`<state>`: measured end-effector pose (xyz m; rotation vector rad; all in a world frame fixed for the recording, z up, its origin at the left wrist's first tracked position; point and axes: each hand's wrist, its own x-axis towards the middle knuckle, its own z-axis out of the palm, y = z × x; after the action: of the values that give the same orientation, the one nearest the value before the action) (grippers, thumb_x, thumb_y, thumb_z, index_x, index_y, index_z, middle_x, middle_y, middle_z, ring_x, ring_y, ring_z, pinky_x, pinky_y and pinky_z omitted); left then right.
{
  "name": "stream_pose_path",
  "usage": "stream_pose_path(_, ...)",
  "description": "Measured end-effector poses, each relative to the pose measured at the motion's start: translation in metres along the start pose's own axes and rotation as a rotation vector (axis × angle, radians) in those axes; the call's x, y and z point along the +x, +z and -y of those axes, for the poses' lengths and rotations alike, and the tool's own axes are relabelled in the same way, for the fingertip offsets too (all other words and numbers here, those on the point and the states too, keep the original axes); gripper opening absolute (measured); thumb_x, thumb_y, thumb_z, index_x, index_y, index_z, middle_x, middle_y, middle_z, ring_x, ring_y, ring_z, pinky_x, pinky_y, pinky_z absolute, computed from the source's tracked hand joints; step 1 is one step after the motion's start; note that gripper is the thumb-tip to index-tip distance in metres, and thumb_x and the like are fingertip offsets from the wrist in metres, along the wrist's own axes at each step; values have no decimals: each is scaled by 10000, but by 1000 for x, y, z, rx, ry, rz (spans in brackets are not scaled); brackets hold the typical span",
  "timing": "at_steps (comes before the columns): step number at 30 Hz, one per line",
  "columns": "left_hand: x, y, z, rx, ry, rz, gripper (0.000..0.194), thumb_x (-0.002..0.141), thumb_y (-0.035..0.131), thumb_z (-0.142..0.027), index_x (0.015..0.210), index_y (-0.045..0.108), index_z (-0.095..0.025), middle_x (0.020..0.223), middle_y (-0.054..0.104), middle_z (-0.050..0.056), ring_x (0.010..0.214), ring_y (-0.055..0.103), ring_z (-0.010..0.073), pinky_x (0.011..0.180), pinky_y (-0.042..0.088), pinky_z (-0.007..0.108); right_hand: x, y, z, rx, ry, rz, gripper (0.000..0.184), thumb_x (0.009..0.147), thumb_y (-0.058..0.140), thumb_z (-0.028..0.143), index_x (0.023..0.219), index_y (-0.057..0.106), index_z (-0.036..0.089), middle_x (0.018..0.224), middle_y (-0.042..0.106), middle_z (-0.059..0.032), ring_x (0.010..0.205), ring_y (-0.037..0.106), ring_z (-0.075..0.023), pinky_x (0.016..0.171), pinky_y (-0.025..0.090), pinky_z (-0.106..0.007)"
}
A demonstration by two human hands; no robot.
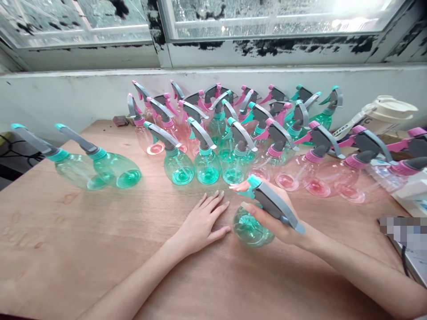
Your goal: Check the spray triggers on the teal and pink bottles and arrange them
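My right hand (280, 218) is closed around the neck of a green spray bottle (251, 231) with a grey and teal trigger head. The bottle leans a little, low over the table or touching it; I cannot tell which. My left hand (203, 222) lies flat on the wooden table (116, 240), fingers spread, just left of the held bottle. Beyond both hands stand green spray bottles (207, 166) in a front row, joined on the right by pink spray bottles (315, 171). Two more green bottles (116, 169) stand apart at the left.
Several more pink and green bottles crowd behind the front row, up to the white wall (83, 89). A cream lidded cup (387, 115) stands at the back right. A partly blurred flat item (410, 249) lies at the right edge. Windows (267, 22) are above.
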<state>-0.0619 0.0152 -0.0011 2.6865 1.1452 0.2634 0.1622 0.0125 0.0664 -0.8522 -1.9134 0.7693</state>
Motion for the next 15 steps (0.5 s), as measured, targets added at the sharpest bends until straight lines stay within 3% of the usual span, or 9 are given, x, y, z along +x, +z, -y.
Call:
stream_pose_path(4,0,1,0,8,0,-10,552,941,521,-508,1391,469,-192,1540,359,129,1449,275,279,1185,225,525,-3,0,0,2,19,1,30,900,554,234,920,532,238,709,455,41,543,413,-107,545,411,-256)
stream_pose_path(12,0,1,1,-12,5,-22,545,938,526,-508,1385,477,-200,1535,369,124,1448,277,286,1183,229,526,-4,1,2,7,1,-11,35,905,543,214,885,524,236,799,567,-4,650,551,-136,687,514,-290)
stream_pose_path(15,0,1,1,-25,3,-26,545,934,531,-508,1384,479,-205,1538,362,123,1445,281,292,1183,230,528,-4,1,2,-20,3,-13,23,914,530,243,919,552,240,746,544,-4,619,542,-150,629,518,-301)
